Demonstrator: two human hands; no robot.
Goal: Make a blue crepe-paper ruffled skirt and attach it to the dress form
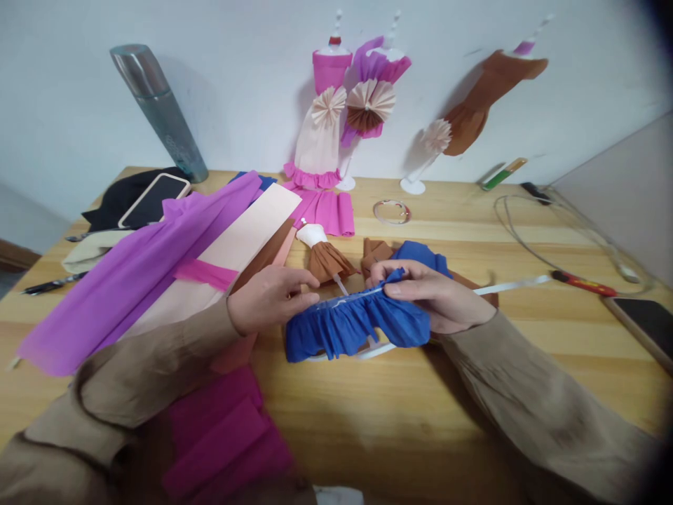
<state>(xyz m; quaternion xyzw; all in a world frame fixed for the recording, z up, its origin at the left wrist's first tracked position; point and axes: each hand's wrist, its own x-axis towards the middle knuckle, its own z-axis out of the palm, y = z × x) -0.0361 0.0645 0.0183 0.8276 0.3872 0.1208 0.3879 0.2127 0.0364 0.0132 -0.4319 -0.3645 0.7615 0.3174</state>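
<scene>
"What's in the head view?"
"The right hand pinches one end of a blue ruffle over the desk. Its grip is closed tight."
"And the left hand?"
"Its grip is a bit open, thumb and finger apart, by the other end. I can't tell if they touch."
"What's behind?"
"A little brown skirt with a white top."

On the left, a khaki-brown fabric sleeve, deeply creased toward its near end, reaches the wrist of the bare left hand. On the right, a matching, softly wrinkled sleeve ends at the bare right hand.
</scene>
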